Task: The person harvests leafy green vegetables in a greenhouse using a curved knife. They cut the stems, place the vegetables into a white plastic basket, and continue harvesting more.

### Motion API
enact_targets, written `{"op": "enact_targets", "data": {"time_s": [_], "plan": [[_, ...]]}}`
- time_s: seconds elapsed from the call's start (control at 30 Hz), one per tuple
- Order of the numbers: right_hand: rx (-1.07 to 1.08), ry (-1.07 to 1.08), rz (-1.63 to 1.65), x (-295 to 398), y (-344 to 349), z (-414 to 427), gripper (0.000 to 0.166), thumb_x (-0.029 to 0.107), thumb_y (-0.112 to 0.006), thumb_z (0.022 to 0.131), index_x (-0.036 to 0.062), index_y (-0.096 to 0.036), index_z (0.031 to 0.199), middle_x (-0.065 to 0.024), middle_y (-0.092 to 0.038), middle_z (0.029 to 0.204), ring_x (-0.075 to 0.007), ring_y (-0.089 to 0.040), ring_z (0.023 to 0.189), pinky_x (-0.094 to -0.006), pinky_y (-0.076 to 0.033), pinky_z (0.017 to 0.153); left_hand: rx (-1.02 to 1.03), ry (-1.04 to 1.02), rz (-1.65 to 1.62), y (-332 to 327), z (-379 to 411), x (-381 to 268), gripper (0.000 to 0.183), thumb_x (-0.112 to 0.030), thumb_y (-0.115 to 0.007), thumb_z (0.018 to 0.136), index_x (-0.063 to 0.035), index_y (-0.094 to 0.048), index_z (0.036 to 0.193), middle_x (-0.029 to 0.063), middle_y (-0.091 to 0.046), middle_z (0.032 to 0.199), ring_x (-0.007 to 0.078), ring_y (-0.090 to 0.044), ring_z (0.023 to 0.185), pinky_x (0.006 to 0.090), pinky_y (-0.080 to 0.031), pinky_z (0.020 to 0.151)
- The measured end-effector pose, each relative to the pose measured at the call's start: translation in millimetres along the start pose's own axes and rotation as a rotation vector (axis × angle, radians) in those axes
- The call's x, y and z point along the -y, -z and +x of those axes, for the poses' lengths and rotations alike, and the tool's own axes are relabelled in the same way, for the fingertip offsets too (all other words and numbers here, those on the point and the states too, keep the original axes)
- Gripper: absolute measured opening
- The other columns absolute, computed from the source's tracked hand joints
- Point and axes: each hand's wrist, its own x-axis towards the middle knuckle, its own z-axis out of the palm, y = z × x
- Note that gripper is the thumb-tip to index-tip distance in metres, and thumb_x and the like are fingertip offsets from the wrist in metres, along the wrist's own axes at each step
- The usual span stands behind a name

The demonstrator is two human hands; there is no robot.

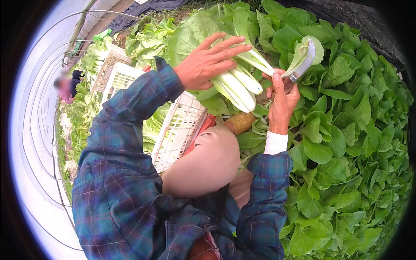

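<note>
My left hand (216,60), its fingers stretched out, lies over a leafy green head with thick white stalks (235,92). Its thumb is hidden, and the head appears held beneath the palm. My right hand (282,92) grips the handle of a sickle (305,61) whose curved blade points up and away. Thumb and fingers of that hand also pinch the base of a pale leaf stalk (260,61), which runs back towards my left hand. A piece of leaf (297,60) rests against the blade.
Dense leafy greens (341,156) grow along my right. A white plastic crate (175,130) with greens stands beside my bent knee (208,159); a tan crate (112,61) of greens is farther off. Another person (68,84) is at far left, near the greenhouse hoops (53,139).
</note>
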Motion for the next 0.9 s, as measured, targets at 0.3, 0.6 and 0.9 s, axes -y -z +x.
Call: {"op": "enact_targets", "data": {"time_s": [0.3,0.6,0.9], "plan": [[0.104,0.002,0.058,41,-13,-34,0.019,0.017,-0.066,0.090,0.0009,-0.060,0.098,-0.0107,-0.068,0.088,-0.0159,-0.067,0.072,-0.0208,-0.039,0.044,0.141,-0.080,0.038,29,12,-13,0.054,-0.005,-0.074,0.053,-0.0088,-0.050,0.101,0.0113,-0.051,0.122,0.0313,-0.047,0.119,0.0498,-0.033,0.104],[-0.032,-0.017,0.013,48,-15,-44,0.019,0.017,-0.063,0.091,0.0004,-0.055,0.090,-0.0123,-0.066,0.075,-0.0194,-0.068,0.064,-0.0221,-0.038,0.038,0.044,-0.077,0.238,72,-13,-40,0.047,-0.009,-0.072,0.065,-0.0176,-0.050,0.105,0.0038,-0.054,0.100,0.0247,-0.054,0.087,0.0351,-0.041,0.075],[-0.081,-0.025,-0.159,22,-2,-51,0.034,0.032,-0.070,0.087,-0.0001,-0.062,0.095,0.0000,-0.052,0.061,-0.0068,-0.045,0.042,-0.0216,-0.034,0.038,0.034,0.574,-0.815,47,-32,-16,0.060,-0.006,-0.067,0.069,-0.0043,-0.046,0.125,0.0071,-0.054,0.115,0.0157,-0.049,0.110,0.0297,-0.037,0.097]]}}
